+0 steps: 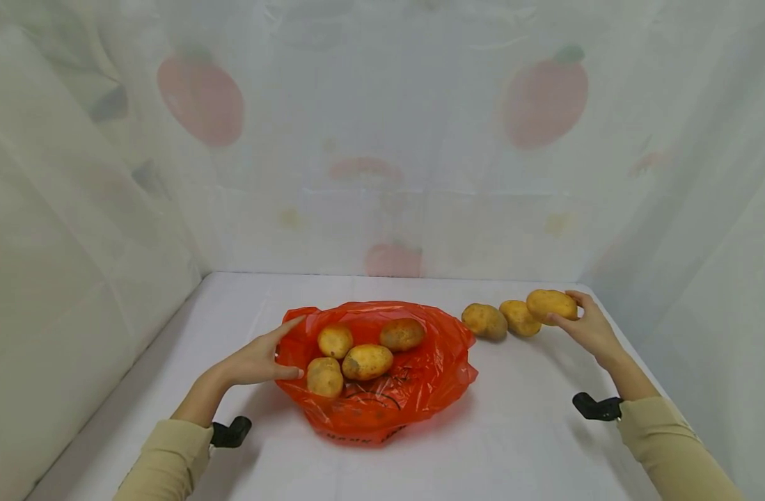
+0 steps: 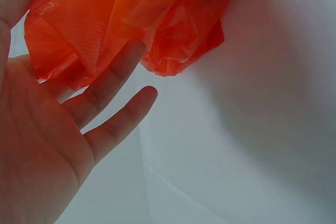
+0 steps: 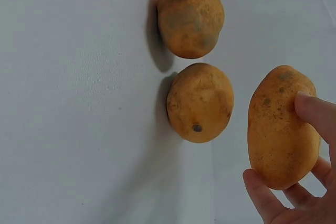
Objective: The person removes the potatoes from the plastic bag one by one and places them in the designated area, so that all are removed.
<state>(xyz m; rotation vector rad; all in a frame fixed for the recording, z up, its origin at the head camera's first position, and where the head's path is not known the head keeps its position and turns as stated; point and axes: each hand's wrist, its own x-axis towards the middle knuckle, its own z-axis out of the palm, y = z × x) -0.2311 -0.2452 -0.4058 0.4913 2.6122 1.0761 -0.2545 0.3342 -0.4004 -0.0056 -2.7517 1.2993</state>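
A red plastic bag [image 1: 429, 379] lies spread with its mouth facing up, and several potatoes [image 1: 367, 362] rest inside. At its left rim is my left hand [image 1: 259, 358], fingers spread, with thumb and index finger touching the plastic. The left wrist view shows two straight fingers [image 2: 123, 121] beside the bag's outer side [image 2: 178, 24]. On the right, my right hand [image 1: 592, 330] grips a long yellow potato [image 1: 550, 307] between thumb and fingers. In the right wrist view this held potato [image 3: 281, 129] appears raised, apart from two others.
Two loose potatoes, one browner [image 1: 484, 322] and one yellow [image 1: 520, 318], sit on the white table [image 1: 514, 431] right of the bag. White printed sheeting [image 1: 420, 139] hangs behind the table and along both sides.
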